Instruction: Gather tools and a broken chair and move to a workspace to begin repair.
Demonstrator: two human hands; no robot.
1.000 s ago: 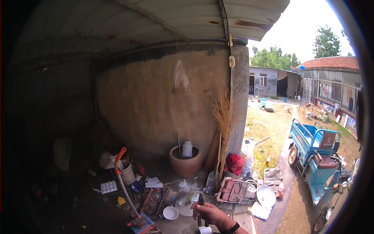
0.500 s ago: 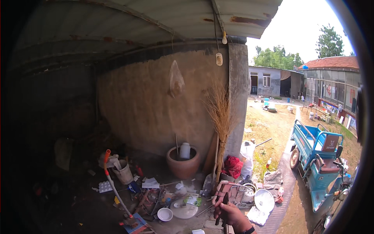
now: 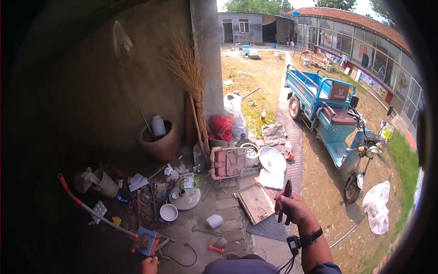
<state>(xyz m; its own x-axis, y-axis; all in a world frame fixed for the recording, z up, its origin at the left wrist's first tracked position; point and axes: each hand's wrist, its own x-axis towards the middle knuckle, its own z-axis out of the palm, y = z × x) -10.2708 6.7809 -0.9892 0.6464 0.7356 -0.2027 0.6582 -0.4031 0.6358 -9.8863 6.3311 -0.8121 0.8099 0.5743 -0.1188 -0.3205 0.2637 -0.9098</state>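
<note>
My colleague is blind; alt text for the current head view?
A person's right hand holds a dark, slim tool; the left hand shows at the lower edge. Beyond: cluttered grey floor, blue metal three-wheeled cargo vehicle.

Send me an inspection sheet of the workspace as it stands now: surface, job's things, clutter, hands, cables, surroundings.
Surface: brick paving, with debris around it.
Job's things: dark hand tool, its tip pointing up; exact type unclear.
Clutter: white bowl, white container, shallow tray, red dumbbell-shaped item.
Hands: right hand closed around the tool; left hand partly cut off by the lower edge, grip unclear.
Cables: black cable curving across the floor.
Surroundings: blue three-wheeler outside; clay pot near the wall.
</note>
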